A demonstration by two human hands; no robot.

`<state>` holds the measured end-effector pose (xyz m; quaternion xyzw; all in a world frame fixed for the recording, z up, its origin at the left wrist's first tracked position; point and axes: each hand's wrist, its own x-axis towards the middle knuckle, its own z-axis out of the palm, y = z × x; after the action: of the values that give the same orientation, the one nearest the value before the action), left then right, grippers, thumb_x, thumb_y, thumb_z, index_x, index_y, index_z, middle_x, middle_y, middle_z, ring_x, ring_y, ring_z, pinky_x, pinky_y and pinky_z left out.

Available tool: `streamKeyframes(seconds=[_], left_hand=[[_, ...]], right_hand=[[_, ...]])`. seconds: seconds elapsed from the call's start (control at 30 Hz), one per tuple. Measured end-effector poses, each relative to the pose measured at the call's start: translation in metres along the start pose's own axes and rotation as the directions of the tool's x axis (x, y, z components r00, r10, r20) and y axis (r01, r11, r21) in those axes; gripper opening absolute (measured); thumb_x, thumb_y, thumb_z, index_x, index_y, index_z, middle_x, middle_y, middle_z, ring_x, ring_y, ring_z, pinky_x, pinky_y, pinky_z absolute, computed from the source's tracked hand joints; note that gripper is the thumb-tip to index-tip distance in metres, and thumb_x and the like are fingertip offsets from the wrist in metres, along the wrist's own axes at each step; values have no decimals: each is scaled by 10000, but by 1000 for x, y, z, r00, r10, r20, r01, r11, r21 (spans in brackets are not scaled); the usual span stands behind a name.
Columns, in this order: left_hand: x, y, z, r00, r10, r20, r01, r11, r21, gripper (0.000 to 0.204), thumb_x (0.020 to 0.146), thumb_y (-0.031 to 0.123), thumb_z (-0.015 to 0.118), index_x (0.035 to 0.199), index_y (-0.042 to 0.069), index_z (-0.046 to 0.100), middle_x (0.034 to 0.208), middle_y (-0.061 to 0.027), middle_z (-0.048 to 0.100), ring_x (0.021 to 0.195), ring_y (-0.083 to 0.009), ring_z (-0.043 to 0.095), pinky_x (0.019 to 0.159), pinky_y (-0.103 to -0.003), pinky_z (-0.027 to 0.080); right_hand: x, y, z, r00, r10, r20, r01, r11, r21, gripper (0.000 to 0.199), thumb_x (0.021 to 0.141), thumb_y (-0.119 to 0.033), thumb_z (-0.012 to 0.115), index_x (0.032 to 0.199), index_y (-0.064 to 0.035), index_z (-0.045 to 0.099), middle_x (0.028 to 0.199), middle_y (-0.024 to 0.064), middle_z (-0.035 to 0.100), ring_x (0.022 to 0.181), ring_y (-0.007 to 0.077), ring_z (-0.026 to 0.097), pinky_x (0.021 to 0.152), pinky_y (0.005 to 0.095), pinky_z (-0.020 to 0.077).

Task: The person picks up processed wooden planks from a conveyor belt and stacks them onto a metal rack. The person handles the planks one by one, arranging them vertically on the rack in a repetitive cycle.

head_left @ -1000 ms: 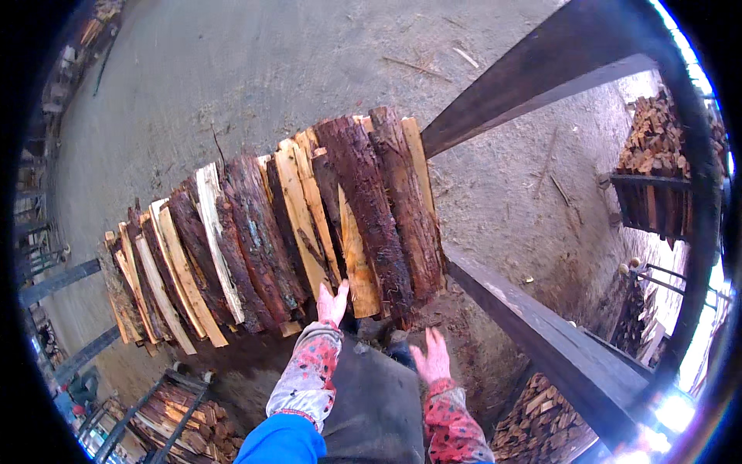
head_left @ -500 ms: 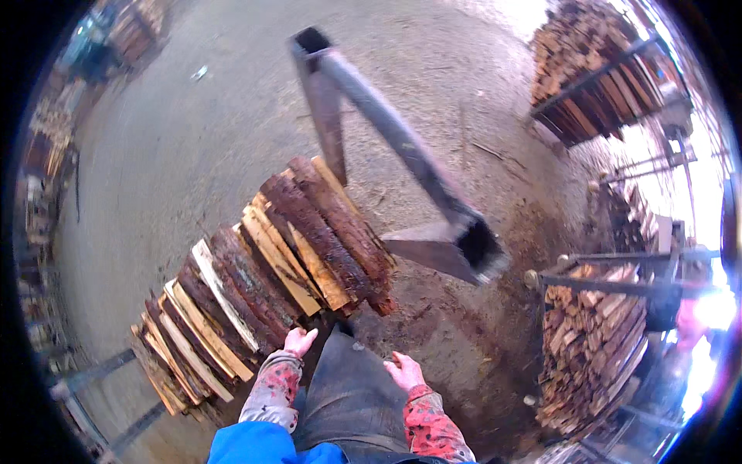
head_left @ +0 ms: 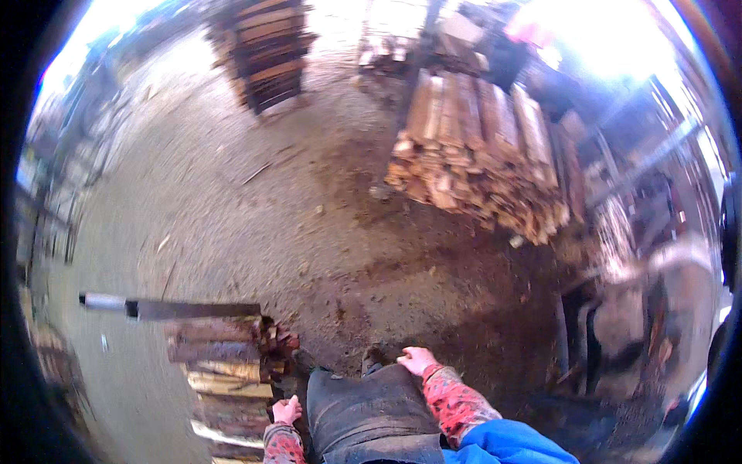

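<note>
From where I stand, the brown-grey floor (head_left: 232, 209) spreads widest. Clocking from the worker, a big stack of split wood (head_left: 479, 166) sits at one o'clock, a smaller stack (head_left: 270, 54) at eleven. The row of logs (head_left: 224, 379), bark-brown and yellow, lies at nine to ten. A dark apron (head_left: 375, 410) covers the worker's front. The right hand (head_left: 418, 360), at one, is bent near the apron's edge; the left hand (head_left: 287, 410), at nine, curls just beside the log ends. Whether either grip is clenched or released, I can't tell.
</note>
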<state>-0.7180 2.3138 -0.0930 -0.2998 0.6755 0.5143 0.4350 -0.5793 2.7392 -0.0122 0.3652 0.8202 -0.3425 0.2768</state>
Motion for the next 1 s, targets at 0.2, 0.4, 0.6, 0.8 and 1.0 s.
streamKeyframes(seconds=[0.2,0.4,0.6,0.8,1.0], left_hand=[[7,63,53,998,-17,66,5,984,176,261,862,200,679,849,-21,539,731,-111,617,596,-206,618,479,-312,507],[50,118,87,972,-84,218,-1,932,362,240,860,178,670,797,-22,554,676,-128,607,519,-204,590,414,-316,470],[104,182,162,924,-156,349,-71,827,557,253,871,207,650,873,-32,566,739,-133,634,573,-217,622,470,-327,507],[75,217,276,899,-96,426,-266,654,708,305,855,216,666,885,-73,576,793,-153,663,670,-241,665,537,-343,556],[78,208,361,829,-118,547,-438,471,765,316,830,216,679,842,-87,589,774,-158,659,650,-236,658,510,-336,533]], right_hand=[[-40,150,19,914,362,-186,-309,914,262,523,763,-438,637,1082,-25,664,1003,176,681,987,317,642,868,400,501],[-91,192,129,820,563,-100,-420,713,561,425,779,-410,690,958,-25,682,843,113,692,790,225,656,758,370,513],[-129,151,209,709,682,181,-430,214,877,340,800,-350,700,923,-34,674,745,48,650,592,150,604,540,320,506],[-142,142,250,675,691,259,-271,-95,958,350,837,-339,643,1017,-40,674,775,59,657,616,166,626,533,305,536],[-141,171,237,689,618,377,-179,-360,916,380,833,-331,633,1074,-38,661,797,75,668,689,176,650,576,328,551]])
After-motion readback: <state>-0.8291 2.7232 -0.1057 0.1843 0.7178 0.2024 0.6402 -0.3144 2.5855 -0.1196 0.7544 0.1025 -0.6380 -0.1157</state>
